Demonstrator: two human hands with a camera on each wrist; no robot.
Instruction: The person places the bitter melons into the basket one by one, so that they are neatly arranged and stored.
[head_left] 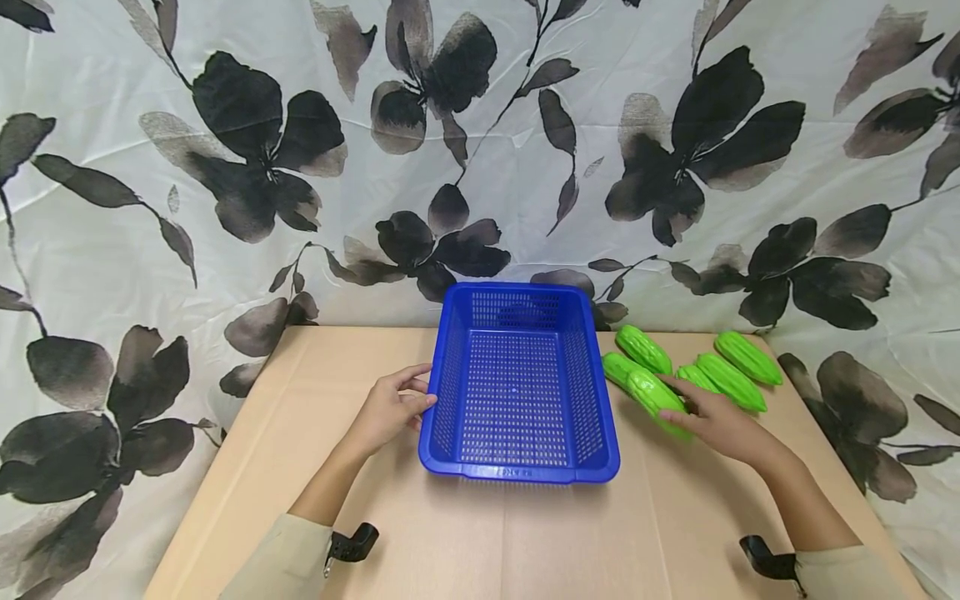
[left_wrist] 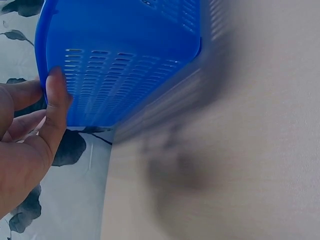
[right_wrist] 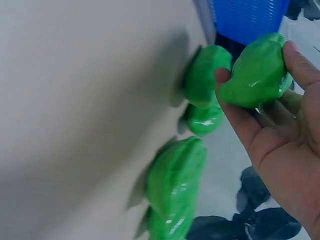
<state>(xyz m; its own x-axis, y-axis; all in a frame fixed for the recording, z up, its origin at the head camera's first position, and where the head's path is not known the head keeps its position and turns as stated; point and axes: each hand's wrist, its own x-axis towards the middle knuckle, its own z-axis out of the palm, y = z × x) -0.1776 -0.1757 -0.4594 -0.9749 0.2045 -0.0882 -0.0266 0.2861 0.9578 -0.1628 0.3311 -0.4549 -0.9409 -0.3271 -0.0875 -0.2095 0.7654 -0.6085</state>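
A blue plastic basket (head_left: 513, 473) with slotted walls stands on the table, and no contents show in it. My left hand (head_left: 390, 410) is at its left side; in the left wrist view, thumb and fingers pinch the rim (left_wrist: 42, 55). To the right of the basket, my right hand (head_left: 716, 423) holds a bright green ridged gourd (head_left: 654, 395) between thumb and fingers. The right wrist view shows this gourd (right_wrist: 257, 75) raised off the tabletop. Several similar gourds (head_left: 731, 382) lie around that hand, some partly hidden behind it or behind one another.
The light wooden table (head_left: 570, 542) ends at its back edge against a white cloth (head_left: 555, 242) printed with dark flowers. Two gourds lie close to the basket's right wall, the others nearer the table's right edge. Each wrist wears a black camera (head_left: 356, 543).
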